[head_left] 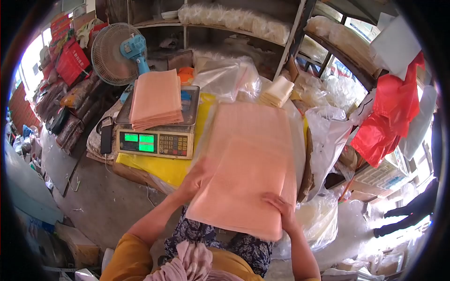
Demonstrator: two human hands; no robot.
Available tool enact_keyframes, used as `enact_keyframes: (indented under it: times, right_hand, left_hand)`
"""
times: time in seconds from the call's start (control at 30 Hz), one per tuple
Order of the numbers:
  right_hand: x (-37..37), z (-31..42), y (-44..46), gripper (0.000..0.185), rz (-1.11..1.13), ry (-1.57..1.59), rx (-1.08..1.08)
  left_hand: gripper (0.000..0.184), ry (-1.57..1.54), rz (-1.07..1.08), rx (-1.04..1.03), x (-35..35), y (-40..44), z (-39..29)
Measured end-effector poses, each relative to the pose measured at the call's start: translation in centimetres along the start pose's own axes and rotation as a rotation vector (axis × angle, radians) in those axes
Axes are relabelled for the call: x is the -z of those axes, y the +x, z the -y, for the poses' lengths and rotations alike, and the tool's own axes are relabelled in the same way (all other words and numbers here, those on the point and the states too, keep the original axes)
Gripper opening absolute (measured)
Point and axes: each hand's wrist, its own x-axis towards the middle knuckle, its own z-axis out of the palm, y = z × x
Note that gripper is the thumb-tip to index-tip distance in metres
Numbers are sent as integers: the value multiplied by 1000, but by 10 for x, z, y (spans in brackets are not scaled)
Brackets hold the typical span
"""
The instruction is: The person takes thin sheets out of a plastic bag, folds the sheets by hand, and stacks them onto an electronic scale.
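A stack of flat, peach-coloured sheets (pixel 243 187), perhaps bags, is tilted in front of my body. Its left edge is in the grip of my left hand (pixel 194 178), which is slightly blurred. My right hand (pixel 280 205) grips the lower right edge, fingers lying on the top face and the thumb not clearly visible. Beyond it, more peach sheets (pixel 253 119) lie on the table, overlapped by the held ones. A folded peach pile (pixel 156 98) rests on the digital scale (pixel 154 143), whose green displays are lit.
A blue fan (pixel 133 47) stands behind the scale. Yellow sheeting (pixel 154 166) covers the table's front left. Clear plastic bags (pixel 225 77) and a small cream bundle (pixel 277 91) lie at the back. Red plastic bags (pixel 389 112) hang at right. Another person's legs (pixel 408 210) show far right.
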Motion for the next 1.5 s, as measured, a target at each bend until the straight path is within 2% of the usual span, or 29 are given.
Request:
enact_keyframes:
  times: [0.07,0.1,0.17,0.2,0.27,0.3,0.33,0.4,0.43,0.5,0.57,0.7,0.77,0.83,0.9,0.97,1.0,1.03,1.1,1.13,1.17,1.2,1.27,1.33,1.37,1.4,1.43,1.47,1.5]
  right_hand:
    - [-4,-33,-14,33,61,477,-338]
    - [7,-16,-7,27,1,457,-359]
    - [0,-38,4,27,-117,233,-677]
    - [1,-36,15,27,-123,232,-676]
    - [0,-28,39,30,-242,54,-754]
    - [1,-32,44,30,-244,52,-751]
    - [0,-38,48,34,-165,-17,-814]
    - [0,-37,51,38,-81,-87,-874]
    - [1,-30,52,47,-137,-107,-784]
    - [0,-21,59,57,-189,-125,-688]
    - [-1,-17,67,71,-249,-683,-353]
    - [-31,-54,57,73,-9,-655,-347]
    - [-29,-64,56,68,51,-695,-418]
    - [-22,-96,39,51,-254,-178,-426]
    - [6,-80,29,30,-644,-350,-405]
    - [27,-14,26,23,-590,7,-753]
    - [8,-32,13,24,-591,468,-583]
    - [-3,-8,28,24,-432,572,-741]
    - [-28,36,69,31,-352,674,-652]
    - [-24,55,94,31,-344,665,-643]
    - [-17,78,118,33,-322,385,-705]
    - [-16,90,134,36,-297,105,-753]
    - [-24,16,164,38,-547,219,-299]
    - [-1,70,225,38,-536,515,-100]
    - [5,90,251,39,-479,563,-148]
    - [8,103,275,41,-425,609,-199]
    - [-5,83,307,43,-357,803,-148]
    - [-19,61,340,44,-288,996,-93]
    - [-33,72,365,47,-195,1000,-132]
  left_hand:
    - [42,208,724,-312,16,6,23]
    - [42,207,728,-317,9,9,14]
    - [31,143,350,381,-14,14,-20]
    - [39,312,369,540,-20,25,-27]
    - [46,413,267,384,-35,25,-27]
    - [52,511,165,231,-42,25,-25]
    - [52,511,164,228,-49,26,-21]
    - [62,1098,308,-398,-59,23,-14]
    - [62,1100,305,-397,-63,19,-12]
    - [67,1019,576,-352,-68,11,-11]
    - [69,1017,601,-373,-67,15,-13]
    - [65,1046,645,-452,-74,22,11]
    - [51,1081,594,-761,-74,25,17]
    - [44,1163,544,-728,-78,19,15]
    - [37,1218,505,-692,-80,22,4]
    - [32,1103,328,-559,-80,19,-13]
    - [32,1100,321,-549,-84,17,-20]
    - [36,1170,322,-553,-90,13,-25]
    - [41,1234,307,-556,-104,11,-33]
    - [46,1153,387,-422,-112,12,-36]
    - [51,1067,465,-286,-112,13,-40]
    - [51,1066,451,-278,-98,18,-52]
    - [61,543,308,-441,-48,41,-83]
    - [66,456,1,-591,13,71,-93]
    - [63,505,-130,-609,55,89,-105]
    - [57,237,-264,-454,87,104,-118]
    - [51,333,-293,-183,128,119,-99]
    - [54,204,-519,-315,158,141,-111]
    - [58,-43,-588,-288,178,159,-112]
